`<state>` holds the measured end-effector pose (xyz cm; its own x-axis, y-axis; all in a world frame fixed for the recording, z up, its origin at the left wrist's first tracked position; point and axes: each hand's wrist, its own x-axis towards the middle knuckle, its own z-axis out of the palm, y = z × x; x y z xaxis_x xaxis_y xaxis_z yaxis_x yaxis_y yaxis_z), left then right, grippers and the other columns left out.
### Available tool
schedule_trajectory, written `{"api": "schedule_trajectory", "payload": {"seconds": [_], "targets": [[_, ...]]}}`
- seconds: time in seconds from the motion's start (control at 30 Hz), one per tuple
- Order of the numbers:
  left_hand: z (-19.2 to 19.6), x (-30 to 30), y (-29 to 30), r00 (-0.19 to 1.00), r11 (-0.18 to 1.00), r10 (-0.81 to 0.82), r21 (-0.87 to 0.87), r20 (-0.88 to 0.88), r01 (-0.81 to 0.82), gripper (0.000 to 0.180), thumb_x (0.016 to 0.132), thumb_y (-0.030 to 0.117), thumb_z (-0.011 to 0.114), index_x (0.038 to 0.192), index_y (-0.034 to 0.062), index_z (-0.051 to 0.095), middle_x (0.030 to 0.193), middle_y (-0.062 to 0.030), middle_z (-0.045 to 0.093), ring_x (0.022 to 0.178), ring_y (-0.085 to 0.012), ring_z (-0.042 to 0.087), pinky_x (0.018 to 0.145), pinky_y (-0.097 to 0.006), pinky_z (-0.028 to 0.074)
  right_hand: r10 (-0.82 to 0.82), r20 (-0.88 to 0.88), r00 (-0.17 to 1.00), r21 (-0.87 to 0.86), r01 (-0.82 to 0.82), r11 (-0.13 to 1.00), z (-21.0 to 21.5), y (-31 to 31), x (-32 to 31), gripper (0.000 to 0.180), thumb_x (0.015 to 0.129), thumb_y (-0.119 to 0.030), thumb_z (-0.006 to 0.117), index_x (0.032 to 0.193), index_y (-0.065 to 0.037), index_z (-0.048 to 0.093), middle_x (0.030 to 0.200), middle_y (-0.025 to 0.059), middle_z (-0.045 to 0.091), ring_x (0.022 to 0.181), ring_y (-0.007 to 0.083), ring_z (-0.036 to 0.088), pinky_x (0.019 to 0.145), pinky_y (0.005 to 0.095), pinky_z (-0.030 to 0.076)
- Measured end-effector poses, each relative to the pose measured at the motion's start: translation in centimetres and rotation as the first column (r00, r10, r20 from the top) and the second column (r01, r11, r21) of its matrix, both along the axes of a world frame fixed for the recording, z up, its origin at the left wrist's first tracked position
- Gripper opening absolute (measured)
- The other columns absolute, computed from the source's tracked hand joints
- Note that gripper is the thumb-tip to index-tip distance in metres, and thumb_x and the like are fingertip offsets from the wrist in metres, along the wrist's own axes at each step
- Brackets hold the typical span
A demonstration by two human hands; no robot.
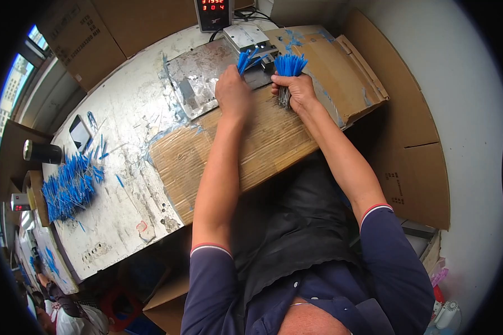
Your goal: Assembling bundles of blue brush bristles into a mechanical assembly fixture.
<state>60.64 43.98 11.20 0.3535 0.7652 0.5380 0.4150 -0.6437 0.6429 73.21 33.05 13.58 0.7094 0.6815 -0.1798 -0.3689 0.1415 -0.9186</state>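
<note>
My right hand [297, 89] grips an upright bundle of thin blue-tipped wires [289, 67], their bare lower ends hanging below my fist over the cardboard sheet [262, 142]. My left hand [233, 92] pinches a few blue wires [245, 60] and holds them up by a small grey machine [246, 38] at the far edge of the bench. The two hands are close together, about a hand's width apart.
A metal plate [198, 78] lies under my left hand. A large heap of blue wires [70, 187] rests at the bench's left end beside a black cylinder [42, 152] and a dark phone [79, 133]. A red-digit counter [213, 12] stands behind the machine. Cardboard walls stand at right.
</note>
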Motion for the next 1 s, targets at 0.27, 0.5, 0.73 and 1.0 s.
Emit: {"api": "schedule_trajectory", "payload": {"seconds": [0.27,0.5,0.73,1.0], "targets": [[-0.6,0.2,0.2,0.993,0.976,-0.079,0.195,-0.086,0.095,0.010,0.084,0.003,0.056,0.093,0.0019,0.059,0.087,-0.0169,0.063,0.084,-0.0357,0.063,0.073,-0.045,0.050,0.149,-0.116,0.982,0.050,-0.144,0.988,0.4,-0.3,-0.7,0.013,0.079,0.000,0.075,0.089,0.004,0.067,0.080,0.0111,0.069,0.066,0.0207,0.069,0.059,0.0325,0.060],[-0.1,0.1,0.1,0.997,0.999,0.010,0.044,-0.070,-0.007,0.011,0.086,0.003,0.055,0.096,0.0043,0.060,0.084,-0.0156,0.068,0.079,-0.0385,0.067,0.071,-0.048,0.051,0.140,-0.068,0.988,-0.020,-0.141,0.990,0.3,0.0,-1.1,0.011,0.080,0.000,0.074,0.087,0.005,0.068,0.080,0.0127,0.069,0.068,0.0221,0.070,0.059,0.0345,0.061],[0.8,0.5,-1.2,0.931,0.947,-0.129,-0.237,0.340,0.218,0.010,0.097,0.014,0.061,0.102,0.0075,0.065,0.078,-0.0118,0.071,0.074,-0.0272,0.071,0.069,-0.039,0.053,0.191,-0.029,0.981,-0.057,-0.193,0.980,1.0,0.8,-2.7,0.015,0.080,0.001,0.072,0.092,0.007,0.066,0.082,0.0139,0.069,0.065,0.0232,0.070,0.058,0.0352,0.061],[1.5,0.5,-1.4,0.884,0.961,0.002,-0.245,0.468,0.127,0.011,0.097,0.013,0.061,0.102,0.0039,0.066,0.077,-0.0092,0.069,0.071,-0.0191,0.067,0.066,-0.034,0.051,-0.058,-0.155,0.986,0.101,0.074,0.992,0.3,0.9,-3.6,0.010,0.082,-0.003,0.070,0.087,0.003,0.063,0.078,0.0126,0.066,0.063,0.0268,0.068,0.058,0.0413,0.062]]}}
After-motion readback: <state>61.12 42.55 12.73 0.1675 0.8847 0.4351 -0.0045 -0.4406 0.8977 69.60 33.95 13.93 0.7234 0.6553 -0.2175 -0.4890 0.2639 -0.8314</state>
